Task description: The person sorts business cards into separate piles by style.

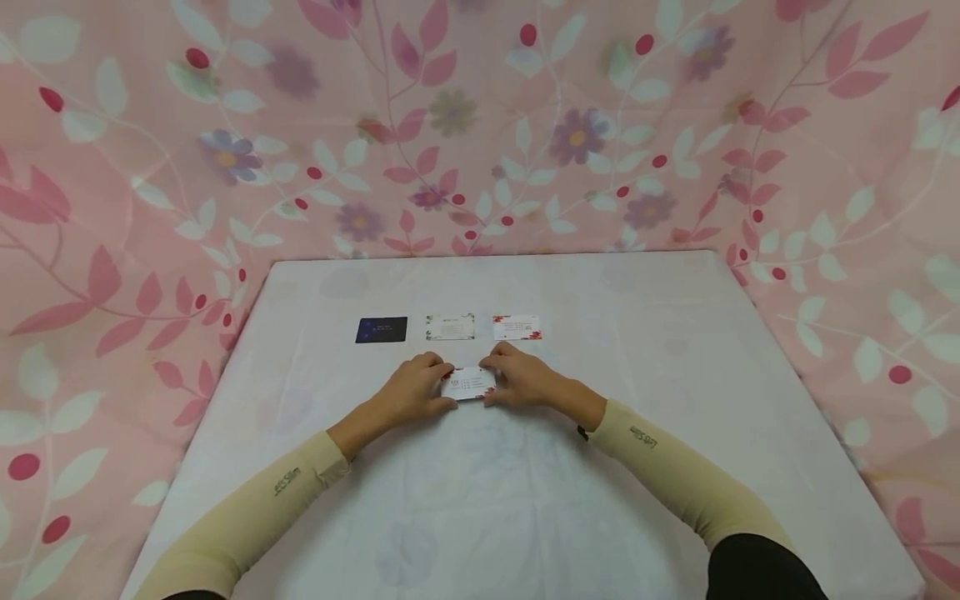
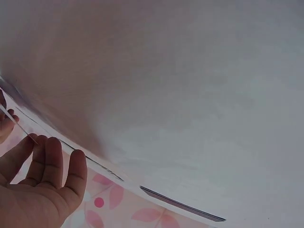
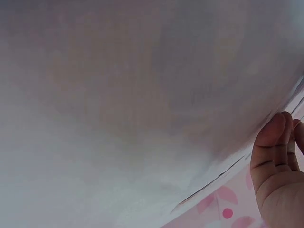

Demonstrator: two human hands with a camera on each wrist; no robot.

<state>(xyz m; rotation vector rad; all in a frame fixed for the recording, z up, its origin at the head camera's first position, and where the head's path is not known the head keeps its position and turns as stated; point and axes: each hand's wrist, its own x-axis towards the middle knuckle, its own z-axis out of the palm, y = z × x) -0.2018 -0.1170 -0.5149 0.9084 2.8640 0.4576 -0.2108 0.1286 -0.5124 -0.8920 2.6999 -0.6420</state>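
Note:
A white business card with red flower corners and small print point(image 1: 468, 384) is held between both hands in the head view. My left hand point(image 1: 411, 390) pinches its left end between thumb and fingers. The right end is pinched by my right hand point(image 1: 527, 380) in the same manner. Seen edge-on in the left wrist view, the card is a thin line at the fingertips of the left hand point(image 2: 45, 178). In the right wrist view, the right hand point(image 3: 279, 166) is at the right border, with its grip partly cut off.
Beyond the hands, a row lies on the white-covered table point(image 1: 480, 500): a dark blue card point(image 1: 382, 330), a pale card with leafy corners point(image 1: 450, 327) and a white card with red flowers point(image 1: 517, 327). A pink floral curtain point(image 1: 480, 125) hangs around the table's back and sides.

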